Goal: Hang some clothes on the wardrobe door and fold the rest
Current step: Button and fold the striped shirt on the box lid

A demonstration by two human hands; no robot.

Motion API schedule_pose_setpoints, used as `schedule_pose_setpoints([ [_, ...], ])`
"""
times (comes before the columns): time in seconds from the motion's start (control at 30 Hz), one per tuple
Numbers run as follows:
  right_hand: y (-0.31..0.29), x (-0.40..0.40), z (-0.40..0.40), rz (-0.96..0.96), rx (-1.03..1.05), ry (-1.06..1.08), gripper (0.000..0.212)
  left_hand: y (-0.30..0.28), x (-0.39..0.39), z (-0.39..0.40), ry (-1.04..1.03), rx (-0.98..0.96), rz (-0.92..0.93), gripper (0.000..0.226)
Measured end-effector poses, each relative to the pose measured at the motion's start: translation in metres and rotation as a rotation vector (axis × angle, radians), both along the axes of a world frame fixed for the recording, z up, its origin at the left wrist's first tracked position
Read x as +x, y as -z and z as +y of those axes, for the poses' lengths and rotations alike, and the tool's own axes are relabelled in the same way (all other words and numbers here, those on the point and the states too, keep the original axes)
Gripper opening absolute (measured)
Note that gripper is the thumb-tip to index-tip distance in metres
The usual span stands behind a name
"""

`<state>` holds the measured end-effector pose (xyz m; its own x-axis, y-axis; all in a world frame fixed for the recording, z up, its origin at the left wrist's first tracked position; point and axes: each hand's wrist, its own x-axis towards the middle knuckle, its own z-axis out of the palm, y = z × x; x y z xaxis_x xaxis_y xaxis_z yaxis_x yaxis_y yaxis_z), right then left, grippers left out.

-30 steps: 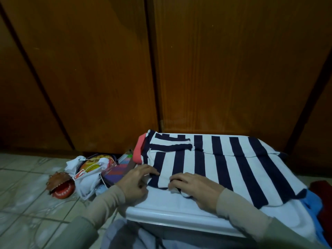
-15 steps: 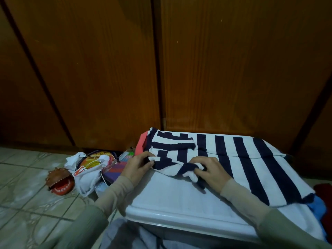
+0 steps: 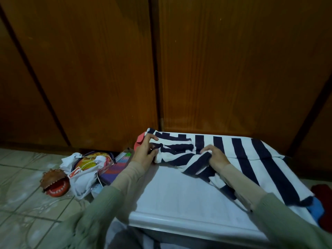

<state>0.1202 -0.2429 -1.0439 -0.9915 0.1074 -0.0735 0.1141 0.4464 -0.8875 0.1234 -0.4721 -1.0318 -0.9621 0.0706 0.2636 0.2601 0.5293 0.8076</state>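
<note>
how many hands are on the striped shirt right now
2. The left hand holds the striped shirt at its left end, by the red edge; the right hand grips the bunched fabric near the middle, on the white surface.

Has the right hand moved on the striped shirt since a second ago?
Yes. The right hand has carried the striped shirt's near edge away from the white lid's front rim, toward the wardrobe doors.

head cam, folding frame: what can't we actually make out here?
- Red garment, head view: cut off by the right edge; type unclear.
- Blue garment: mostly under the striped shirt.
- Pink item: mostly behind the left hand and the shirt.
- Right hand fingertips: buried in bunched fabric.
- Bag contents on the floor: dim, tangled, too small.
- Box under the shirt: cut off by the bottom edge.
</note>
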Motion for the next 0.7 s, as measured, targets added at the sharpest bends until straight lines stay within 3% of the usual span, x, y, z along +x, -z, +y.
schedule_pose_setpoints([
  [0.1,0.002,0.002,0.001,-0.039,0.002,-0.061,0.041,0.003,-0.010,0.005,-0.003,-0.111,-0.045,0.035],
  [0.2,0.002,0.008,0.005,0.101,0.026,-0.254,0.042,0.007,-0.019,0.006,-0.026,-0.231,-0.076,0.039],
  [0.37,-0.002,0.010,0.013,0.370,0.154,-0.532,0.043,0.007,-0.022,0.008,-0.041,-0.198,-0.142,0.034],
  [0.43,-0.005,0.011,0.015,0.376,0.183,-0.568,0.043,0.008,-0.021,0.009,-0.021,-0.202,-0.148,0.027],
  [0.5,-0.006,0.013,0.016,0.315,0.119,-0.540,0.038,0.008,-0.020,0.009,0.007,-0.206,-0.148,0.014],
  [0.6,-0.001,0.010,0.015,0.217,0.013,-0.301,0.033,0.008,-0.021,0.006,0.047,-0.195,-0.164,0.016],
  [0.7,0.006,0.000,0.015,-0.052,-0.077,-0.115,0.028,0.007,-0.023,0.010,0.058,-0.152,-0.222,0.017],
])
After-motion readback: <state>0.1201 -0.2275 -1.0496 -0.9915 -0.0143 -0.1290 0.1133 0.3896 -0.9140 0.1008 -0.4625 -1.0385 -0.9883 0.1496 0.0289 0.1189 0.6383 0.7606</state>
